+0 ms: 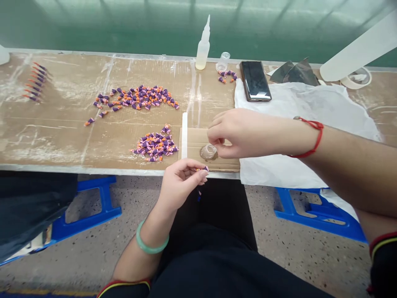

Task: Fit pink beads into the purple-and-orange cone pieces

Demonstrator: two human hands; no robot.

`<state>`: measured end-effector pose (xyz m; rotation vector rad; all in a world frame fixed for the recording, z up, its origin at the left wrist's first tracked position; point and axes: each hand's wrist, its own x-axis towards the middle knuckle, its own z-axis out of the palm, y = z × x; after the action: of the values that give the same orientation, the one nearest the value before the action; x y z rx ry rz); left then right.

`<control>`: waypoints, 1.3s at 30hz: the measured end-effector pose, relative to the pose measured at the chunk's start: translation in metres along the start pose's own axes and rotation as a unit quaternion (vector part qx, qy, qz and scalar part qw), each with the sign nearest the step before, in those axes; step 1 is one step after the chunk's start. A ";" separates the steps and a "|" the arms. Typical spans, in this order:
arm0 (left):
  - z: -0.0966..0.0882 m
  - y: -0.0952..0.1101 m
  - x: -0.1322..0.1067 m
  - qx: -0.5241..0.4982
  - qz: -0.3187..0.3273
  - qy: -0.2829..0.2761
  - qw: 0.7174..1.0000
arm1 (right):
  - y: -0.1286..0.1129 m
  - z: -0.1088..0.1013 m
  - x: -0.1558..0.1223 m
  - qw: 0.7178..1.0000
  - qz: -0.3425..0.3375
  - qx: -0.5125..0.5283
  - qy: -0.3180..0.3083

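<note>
One small purple-and-pink piece (206, 168) is pinched between the thumb and fingers of the left hand (176, 182), near the front edge of the surface (65, 140), while the right hand's (228, 132) fingers are curled beside one small clear cup (209, 150); whether anything is grasped there cannot be told. Similar pieces are gathered in two main heaps, a rear heap (148, 97) and a front heap (156, 145). Pale yellow liquid is held in one nozzle bottle (202, 54).

Two cups (209, 150) (223, 61), one phone (256, 81)
</note>
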<state>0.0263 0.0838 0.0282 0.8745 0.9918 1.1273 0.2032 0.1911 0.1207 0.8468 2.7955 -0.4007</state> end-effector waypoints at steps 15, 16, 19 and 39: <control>0.020 0.021 -0.015 -0.069 0.115 0.007 0.991 | -0.029 0.009 -0.042 0.886 0.033 0.459 0.060; 0.020 0.021 -0.016 -0.058 0.119 0.009 0.991 | -0.030 0.009 -0.043 0.886 0.034 0.458 0.065; 0.020 0.022 -0.018 -0.037 0.127 0.012 0.991 | -0.032 0.009 -0.043 0.882 0.030 0.465 0.076; 0.026 0.023 -0.023 0.016 0.223 0.034 0.974 | -0.044 0.002 -0.045 0.893 0.034 0.436 0.102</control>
<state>0.0409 0.0650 0.0619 1.1256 0.8921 1.5305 0.2156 0.1319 0.1399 1.1799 2.6913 -1.7169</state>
